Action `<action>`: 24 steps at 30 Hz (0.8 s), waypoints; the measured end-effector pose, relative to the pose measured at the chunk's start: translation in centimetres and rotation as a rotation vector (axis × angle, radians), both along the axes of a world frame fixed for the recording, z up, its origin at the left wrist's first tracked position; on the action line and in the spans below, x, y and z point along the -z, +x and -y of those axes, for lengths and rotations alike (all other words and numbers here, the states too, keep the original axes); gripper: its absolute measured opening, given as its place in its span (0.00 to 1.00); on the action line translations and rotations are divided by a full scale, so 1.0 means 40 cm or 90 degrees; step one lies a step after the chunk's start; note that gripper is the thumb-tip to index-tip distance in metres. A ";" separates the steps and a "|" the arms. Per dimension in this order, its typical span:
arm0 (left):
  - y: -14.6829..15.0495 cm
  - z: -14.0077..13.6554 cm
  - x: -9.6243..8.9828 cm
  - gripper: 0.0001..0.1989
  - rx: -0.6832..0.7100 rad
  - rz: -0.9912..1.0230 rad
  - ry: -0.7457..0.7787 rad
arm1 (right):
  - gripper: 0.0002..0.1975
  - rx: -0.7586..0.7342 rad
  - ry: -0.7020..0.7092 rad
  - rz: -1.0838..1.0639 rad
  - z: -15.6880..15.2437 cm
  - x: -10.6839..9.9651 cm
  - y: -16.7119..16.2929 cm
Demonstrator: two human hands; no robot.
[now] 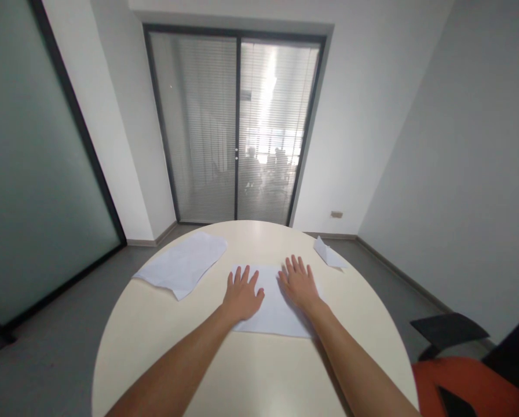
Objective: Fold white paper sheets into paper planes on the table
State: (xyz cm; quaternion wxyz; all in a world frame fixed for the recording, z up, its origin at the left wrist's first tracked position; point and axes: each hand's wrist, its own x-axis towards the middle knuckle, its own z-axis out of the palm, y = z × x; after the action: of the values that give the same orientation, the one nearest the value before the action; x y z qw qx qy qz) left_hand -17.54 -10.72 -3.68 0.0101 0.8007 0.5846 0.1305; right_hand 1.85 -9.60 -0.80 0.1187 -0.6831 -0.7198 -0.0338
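A white sheet of paper point(270, 313) lies flat on the round cream table point(164, 359) in front of me. My left hand point(242, 295) rests palm down over the sheet's left edge, fingers spread. On the right side of the same sheet lies my right hand point(299, 282), also palm down with its fingers apart. Nothing is held in either hand. Parts of the sheet's side edges are hidden under my hands and right forearm.
A larger creased paper point(185, 260) lies at the table's far left. Near the far right edge sits a folded piece of paper point(328, 255). An orange chair point(463, 385) with a black armrest stands at the right. Glass doors point(237, 127) with blinds are beyond.
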 end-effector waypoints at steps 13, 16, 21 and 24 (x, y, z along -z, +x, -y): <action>-0.014 -0.025 0.002 0.26 -0.025 0.008 0.015 | 0.32 -0.068 -0.139 -0.050 -0.011 0.029 -0.022; -0.014 -0.027 0.000 0.27 -0.031 0.013 0.012 | 0.33 0.011 -0.133 -0.044 -0.031 0.033 0.026; -0.011 -0.006 -0.027 0.24 0.003 0.025 0.074 | 0.34 0.045 -0.108 -0.047 -0.037 0.044 0.035; -0.001 0.012 -0.036 0.25 0.045 0.039 0.083 | 0.34 0.085 -0.086 -0.054 -0.040 0.045 0.033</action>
State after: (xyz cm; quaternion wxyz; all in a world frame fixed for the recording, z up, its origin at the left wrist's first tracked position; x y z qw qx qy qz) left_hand -17.59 -11.19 -2.23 -0.0196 0.8152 0.5460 0.1921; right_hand 3.19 -7.99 -2.60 0.1002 -0.7369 -0.6676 0.0361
